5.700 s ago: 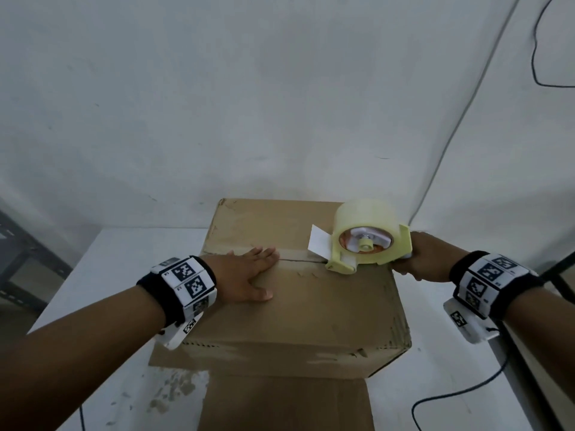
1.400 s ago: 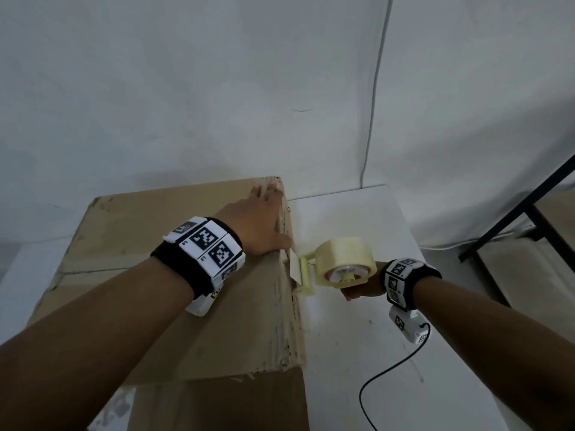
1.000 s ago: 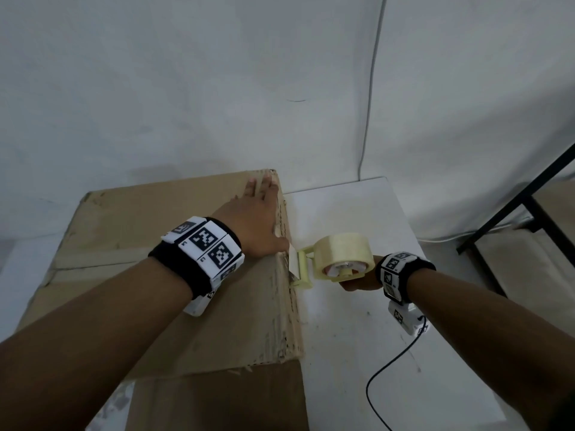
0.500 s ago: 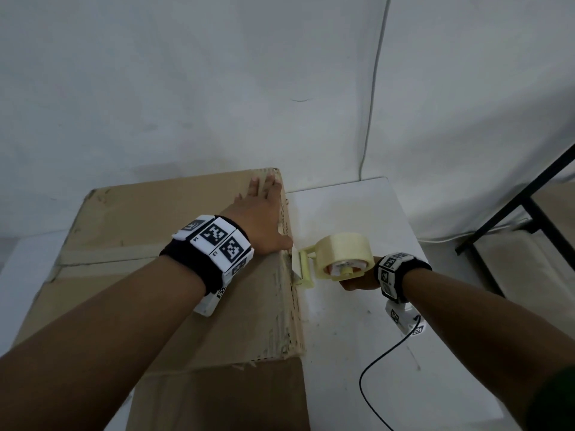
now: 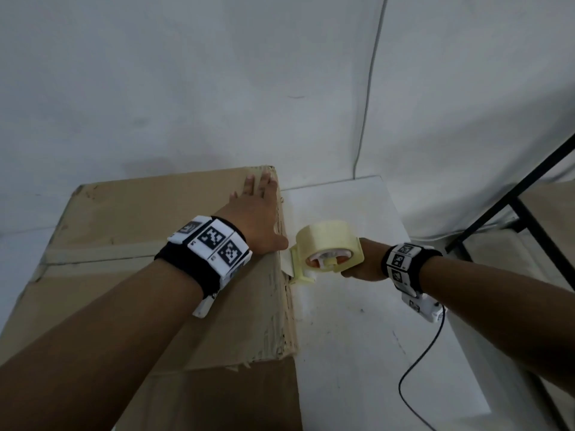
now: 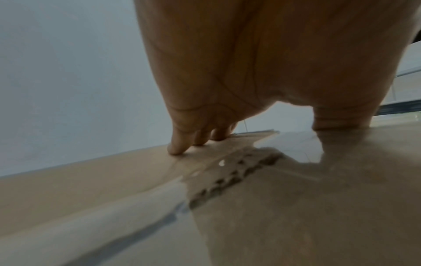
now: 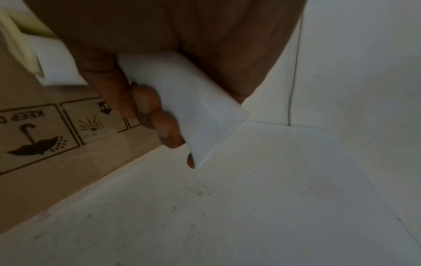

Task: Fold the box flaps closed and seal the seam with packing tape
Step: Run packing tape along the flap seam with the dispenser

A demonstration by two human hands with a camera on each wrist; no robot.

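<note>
A brown cardboard box (image 5: pixel 130 275) stands on the white table (image 5: pixel 357 337), flaps folded shut, a tape strip (image 5: pixel 102 253) along its top seam. My left hand (image 5: pixel 258 213) lies flat on the box top at its right edge, fingers straight; in the left wrist view the fingertips (image 6: pixel 180 145) press the taped cardboard (image 6: pixel 296 198). My right hand (image 5: pixel 364 262) grips the white handle (image 7: pixel 182 100) of a pale yellow tape dispenser (image 5: pixel 326 247) with a clear roll. The dispenser's front meets the box's right side (image 7: pixel 56 144) just below the top edge.
A thin black cable (image 5: pixel 417 368) trails from my right wrist across the table. Another cable (image 5: pixel 370 88) runs down the white wall. A black metal frame (image 5: pixel 513 200) stands at the right. The table's right edge (image 5: pixel 460 353) is close to my right arm.
Since 5.7 s ago the dispenser has gone from the box top over to its right side, and my left hand has shifted to the right edge. In the last second both hands barely moved.
</note>
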